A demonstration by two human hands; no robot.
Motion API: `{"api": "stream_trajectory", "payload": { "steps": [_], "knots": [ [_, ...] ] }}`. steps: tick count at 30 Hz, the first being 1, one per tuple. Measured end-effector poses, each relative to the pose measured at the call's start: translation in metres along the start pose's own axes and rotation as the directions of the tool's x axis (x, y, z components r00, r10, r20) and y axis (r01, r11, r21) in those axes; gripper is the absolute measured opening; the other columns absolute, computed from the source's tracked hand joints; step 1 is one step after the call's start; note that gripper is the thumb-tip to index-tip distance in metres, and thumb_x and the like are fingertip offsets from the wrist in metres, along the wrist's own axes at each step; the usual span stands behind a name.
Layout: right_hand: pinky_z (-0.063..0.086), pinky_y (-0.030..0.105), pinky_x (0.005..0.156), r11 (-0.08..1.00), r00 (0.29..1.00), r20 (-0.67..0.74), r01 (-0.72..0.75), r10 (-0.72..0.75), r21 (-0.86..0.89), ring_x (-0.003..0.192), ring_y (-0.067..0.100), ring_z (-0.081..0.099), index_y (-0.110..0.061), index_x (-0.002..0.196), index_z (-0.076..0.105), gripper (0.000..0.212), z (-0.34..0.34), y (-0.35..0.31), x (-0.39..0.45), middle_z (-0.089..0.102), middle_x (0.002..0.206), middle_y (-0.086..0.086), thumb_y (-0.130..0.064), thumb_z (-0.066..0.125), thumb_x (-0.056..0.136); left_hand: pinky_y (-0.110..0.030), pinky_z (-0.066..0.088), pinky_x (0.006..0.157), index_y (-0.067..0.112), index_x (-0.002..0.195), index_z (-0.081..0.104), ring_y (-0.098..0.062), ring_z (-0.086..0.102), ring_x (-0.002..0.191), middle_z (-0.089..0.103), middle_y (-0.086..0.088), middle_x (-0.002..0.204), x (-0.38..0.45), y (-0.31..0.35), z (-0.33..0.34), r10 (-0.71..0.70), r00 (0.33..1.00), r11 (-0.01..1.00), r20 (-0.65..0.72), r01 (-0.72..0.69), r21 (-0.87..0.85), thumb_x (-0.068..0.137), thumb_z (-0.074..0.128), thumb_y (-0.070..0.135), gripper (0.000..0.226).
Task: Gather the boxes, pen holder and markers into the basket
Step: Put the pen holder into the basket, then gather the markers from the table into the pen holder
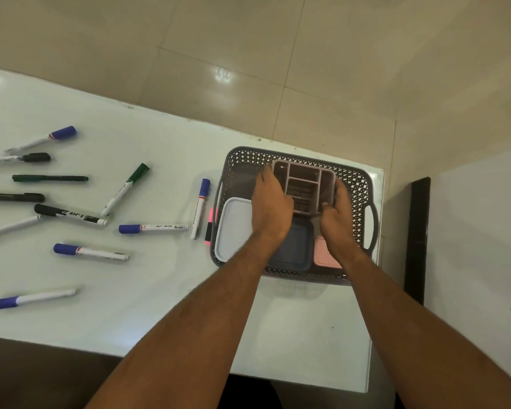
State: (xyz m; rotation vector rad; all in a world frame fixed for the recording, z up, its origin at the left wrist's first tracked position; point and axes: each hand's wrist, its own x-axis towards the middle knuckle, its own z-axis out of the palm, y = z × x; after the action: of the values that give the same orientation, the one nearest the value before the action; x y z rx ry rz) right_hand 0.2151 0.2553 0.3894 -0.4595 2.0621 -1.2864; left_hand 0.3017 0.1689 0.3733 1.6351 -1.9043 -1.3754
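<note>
A grey perforated basket (357,184) stands at the table's right end. Inside it lie a white box (233,225), a dark blue box (292,246) and a pink box (323,255). Both hands hold a pale pen holder (304,180) with several compartments over the basket's far half. My left hand (270,206) grips its left side, my right hand (335,211) its right side. Several markers lie loose on the table to the left, among them a blue-capped one (199,208) and a green-capped one (124,190). A pink highlighter (209,228) lies against the basket's left wall.
The white table (160,305) ends just right of the basket and just behind it. Beyond the edges is beige tiled floor (278,54). A dark upright edge (418,237) stands to the right of the table.
</note>
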Motion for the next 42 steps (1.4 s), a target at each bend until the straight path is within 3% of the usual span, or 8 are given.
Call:
{"api": "stream_trajectory", "payload": {
  "steps": [9, 16, 21, 26, 30, 33, 37, 42],
  "knots": [
    [0.059, 0.018, 0.086, 0.999, 0.997, -0.057, -0.045, 0.045, 0.003, 0.112, -0.002, 0.066, -0.017, 0.143, 0.051, 0.050, -0.004, 0.006, 0.007, 0.065, 0.129, -0.002, 0.005, 0.046, 0.099, -0.041, 0.058, 0.095, 0.009, 0.129, 0.052, -0.023, 0.063, 0.111, 0.062, -0.007, 0.122, 0.003, 0.001, -0.011, -0.036, 0.999, 0.998, 0.004, 0.037, -0.041, 0.088, 0.060, -0.006, 0.044],
    [0.032, 0.029, 0.124, 0.997, 0.968, -0.238, 0.075, -0.077, -0.018, 0.150, 0.005, 0.034, -0.024, 0.160, 0.031, 0.056, 0.006, -0.029, 0.009, 0.036, 0.164, -0.008, -0.020, 0.051, 0.107, -0.042, 0.048, 0.113, 0.010, 0.153, 0.039, -0.025, 0.053, 0.136, 0.053, -0.010, 0.148, 0.004, -0.001, -0.041, 0.000, 0.998, 0.997, -0.062, -0.005, -0.080, 0.098, 0.056, 0.003, 0.058],
    [0.030, 0.024, 0.124, 0.967, 0.954, -0.166, 0.236, -0.249, -0.097, 0.150, 0.003, 0.033, -0.026, 0.158, 0.032, 0.053, 0.051, -0.065, 0.003, 0.037, 0.162, -0.012, -0.018, 0.048, 0.108, -0.019, 0.032, 0.108, 0.010, 0.152, 0.041, -0.022, 0.049, 0.140, 0.053, -0.008, 0.150, 0.017, -0.012, -0.094, 0.050, 0.984, 0.997, -0.170, -0.059, -0.047, 0.102, 0.052, 0.007, 0.051],
    [0.033, 0.033, 0.124, 0.938, 0.920, -0.184, 0.339, -0.346, -0.070, 0.144, 0.015, 0.045, -0.006, 0.150, 0.044, 0.048, 0.139, -0.088, -0.012, 0.049, 0.152, 0.004, -0.005, 0.050, 0.102, -0.025, 0.034, 0.113, 0.010, 0.152, 0.041, -0.021, 0.047, 0.141, 0.051, -0.006, 0.151, 0.034, -0.039, -0.157, 0.078, 0.968, 0.996, -0.238, -0.085, -0.021, 0.103, 0.047, 0.006, 0.049],
    [0.053, 0.042, 0.101, 0.902, 0.904, -0.155, 0.357, -0.399, -0.245, 0.114, 0.021, 0.063, -0.003, 0.137, 0.059, 0.038, 0.205, -0.098, -0.034, 0.061, 0.132, 0.011, -0.008, 0.052, 0.099, -0.028, 0.038, 0.109, 0.007, 0.145, 0.047, -0.024, 0.052, 0.134, 0.057, -0.009, 0.141, 0.046, -0.075, -0.203, 0.108, 0.950, 0.992, -0.292, -0.084, 0.093, 0.102, 0.047, 0.006, 0.044],
    [0.055, 0.045, 0.094, 0.830, 0.929, -0.054, 0.300, -0.367, -0.471, 0.102, 0.030, 0.067, -0.001, 0.130, 0.063, 0.035, 0.243, -0.091, -0.045, 0.064, 0.122, 0.014, -0.011, 0.054, 0.097, -0.033, 0.041, 0.102, 0.006, 0.139, 0.051, -0.030, 0.055, 0.125, 0.059, -0.013, 0.133, 0.060, -0.106, -0.227, 0.109, 0.952, 0.964, -0.287, -0.031, 0.265, 0.100, 0.050, 0.007, 0.038],
    [0.036, 0.027, 0.084, 0.599, 0.985, 0.054, 0.142, -0.162, -0.788, 0.111, 0.031, 0.060, -0.002, 0.126, 0.057, 0.028, 0.267, -0.074, -0.055, 0.060, 0.124, 0.016, -0.007, 0.051, 0.100, -0.039, 0.048, 0.090, 0.005, 0.124, 0.054, -0.032, 0.059, 0.112, 0.060, -0.014, 0.121, 0.071, -0.145, -0.240, 0.080, 0.985, 0.886, -0.156, 0.001, 0.463, 0.100, 0.053, 0.010, 0.024],
    [0.046, 0.035, 0.091, 0.345, 0.994, 0.112, 0.110, -0.013, -0.932, 0.111, 0.031, 0.060, -0.001, 0.122, 0.050, 0.027, 0.282, -0.053, -0.059, 0.056, 0.124, 0.018, -0.001, 0.050, 0.095, -0.035, 0.050, 0.087, 0.009, 0.118, 0.053, -0.027, 0.059, 0.108, 0.059, -0.011, 0.118, 0.076, -0.175, -0.238, 0.081, 0.996, 0.778, -0.028, -0.046, 0.627, 0.102, 0.059, 0.025, 0.023]
  ]
}}
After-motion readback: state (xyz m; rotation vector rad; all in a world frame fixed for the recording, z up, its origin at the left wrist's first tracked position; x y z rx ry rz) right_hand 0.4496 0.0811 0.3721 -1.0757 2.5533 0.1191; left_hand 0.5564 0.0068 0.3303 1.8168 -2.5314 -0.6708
